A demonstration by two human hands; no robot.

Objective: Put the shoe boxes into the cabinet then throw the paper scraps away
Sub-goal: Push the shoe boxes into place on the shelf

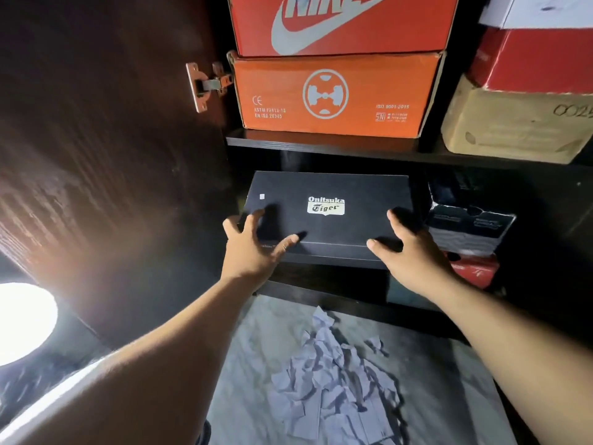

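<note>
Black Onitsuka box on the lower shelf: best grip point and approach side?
Take the black Onitsuka box by its two short ends near the front corners, coming from the open front. It lies flat, long side forward; left hand and right hand sit there.

Your left hand and right hand press spread fingers on the near corners of the black Onitsuka Tiger box at mid-frame, sitting on the cabinet's lower shelf. Above it, the orange box carries the red Nike box. The open door fills the left. Paper scraps lie on the floor at bottom centre.
</note>
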